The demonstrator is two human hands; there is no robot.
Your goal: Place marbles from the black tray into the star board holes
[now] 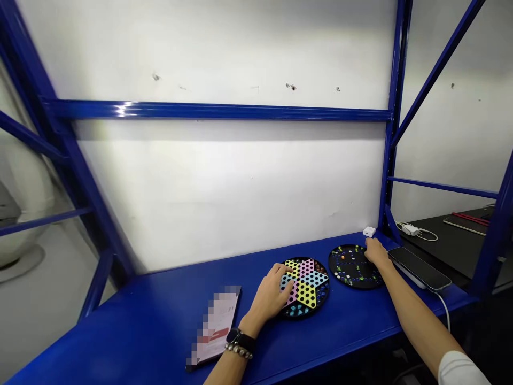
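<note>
A round Chinese checkers board [308,279] with a coloured star of holes lies on the blue shelf, and marbles sit in the sections round its rim. My left hand [273,289] rests on its left side, fingers apart and holding nothing that shows. To the right is a round black tray [348,270] with small marbles scattered over it. Over this tray's right edge reaches my right hand [375,252], its fingers drawn together and pointing down. Whatever lies between those fingertips is too small and hidden to make out.
A tablet [216,326], its screen partly pixelated, lies left of the board. Right of the tray are a phone [420,266] with a white cable and a small white case [369,231]. Blue posts and a crossbar [224,111] frame the shelf [160,305] before a white wall.
</note>
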